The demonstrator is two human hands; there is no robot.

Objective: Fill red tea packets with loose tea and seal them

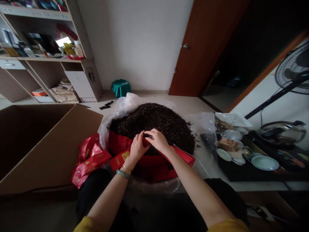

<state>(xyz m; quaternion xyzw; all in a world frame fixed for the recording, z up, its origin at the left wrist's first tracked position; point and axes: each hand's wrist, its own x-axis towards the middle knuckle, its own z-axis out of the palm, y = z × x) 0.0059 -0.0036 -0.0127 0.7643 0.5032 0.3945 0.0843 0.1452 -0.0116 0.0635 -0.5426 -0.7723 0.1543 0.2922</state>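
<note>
A big heap of dark, dry loose leaves (156, 119), which look like tea, lies in a clear plastic bag (104, 132) in front of me. At the heap's near edge my left hand (138, 148) is closed on a small red packet (146, 142), mostly covered by my fingers. My right hand (157, 140) pinches at the packet's top from the other side, with something dark between thumb and fingers. Rows of red packets (119, 140) stand left of my hands, and more red packets (184, 156) lie under my right forearm. One packet with a gold mark (120, 160) leans beside my left wrist.
A large open cardboard box (79, 135) stands at left, with shiny red pouches (90, 154) beside it. On the right, a black tray (241, 175) bears dishes and a glass lid. Behind are a shelf unit (90, 74), a green-covered bin (120, 87), a door and a fan.
</note>
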